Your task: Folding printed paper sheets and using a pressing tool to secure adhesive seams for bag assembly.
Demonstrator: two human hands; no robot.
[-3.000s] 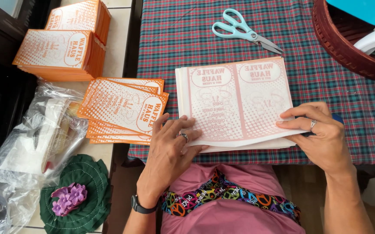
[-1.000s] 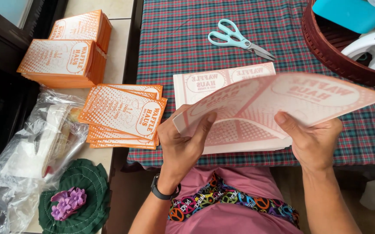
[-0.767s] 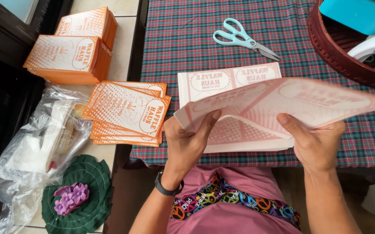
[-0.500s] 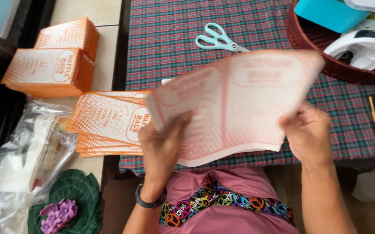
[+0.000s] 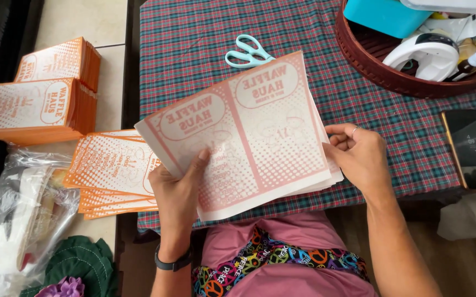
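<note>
Left hand [image 5: 178, 190] and right hand [image 5: 359, 155] each pinch an edge of a pink printed sheet stack [image 5: 243, 132] over the plaid tablecloth [image 5: 205, 38] — lowered flatter than a moment ago.

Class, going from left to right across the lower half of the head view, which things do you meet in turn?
Clear plastic bags → fanned orange sheets → left hand → pink printed sheets → right hand → dark flat case.
</note>
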